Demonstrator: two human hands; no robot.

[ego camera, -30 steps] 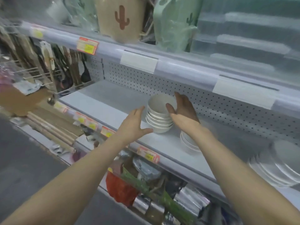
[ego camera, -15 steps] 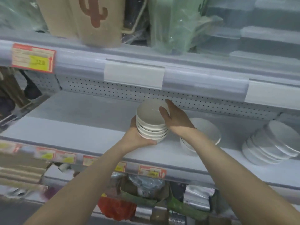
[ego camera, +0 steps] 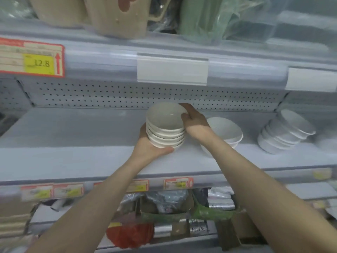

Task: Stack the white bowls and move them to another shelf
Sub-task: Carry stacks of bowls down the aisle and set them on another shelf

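Holds the stack of white bowls (ego camera: 166, 128) between both hands, closed on it from either side. Cups it from the left and from below with the left hand (ego camera: 148, 146), thumb laid along the front of the lowest bowl, the rest hidden behind the stack. Clasps the right rim of the top bowl with the right hand (ego camera: 196, 124), fingers (ego camera: 187, 108) curled over the far edge and thumb pressed to the near side.

Keeps the stack upright, five or so bowls nested, over the middle of the grey shelf (ego camera: 73, 143). Cannot tell whether raised off the shelf or resting on it.

Just to the right, partly behind the right wrist: two more bowls (ego camera: 228, 130), nested and tipped a little toward the camera. Further right, well apart: a leaning pile of white dishes (ego camera: 284, 133), tilted to the right.

Behind it all, a perforated back panel (ego camera: 91, 95). Above, on the upper shelf's edge, a blank label holder (ego camera: 172, 72) and, at the far left, a red and yellow price tag (ego camera: 32, 59) reading 12.8. Over that, a beige container (ego camera: 116, 17) and green goods in plastic wrap (ego camera: 200, 17).

Along the near edge of the shelf, a row of small price tags (ego camera: 178, 183); below, packaged goods, among them a red bag (ego camera: 131, 234).
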